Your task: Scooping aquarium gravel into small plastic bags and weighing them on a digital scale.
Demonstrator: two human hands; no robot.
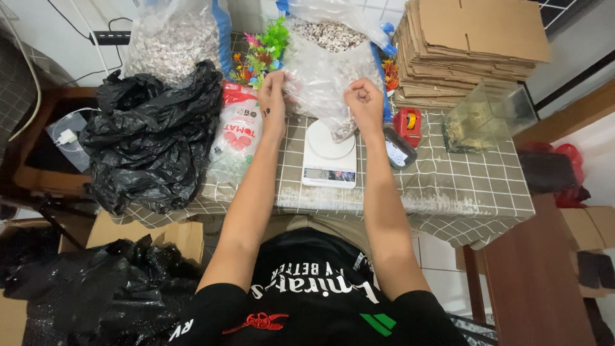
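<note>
My left hand (272, 96) and right hand (364, 99) pinch a clear bag of pebbles (323, 83) shut. It hangs over the white scale (328, 154) so its bottom rests there, at 12 o'clock on the bench (448, 186).

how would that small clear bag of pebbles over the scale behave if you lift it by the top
The small clear bag, gripped by the left hand and right hand, is thin film, so probably floppy and saggy. Its pebble load hangs low over the white kitchen scale, so it is likely bottom-heavy and would slump rather than stand. The film might stretch or tear.
</note>
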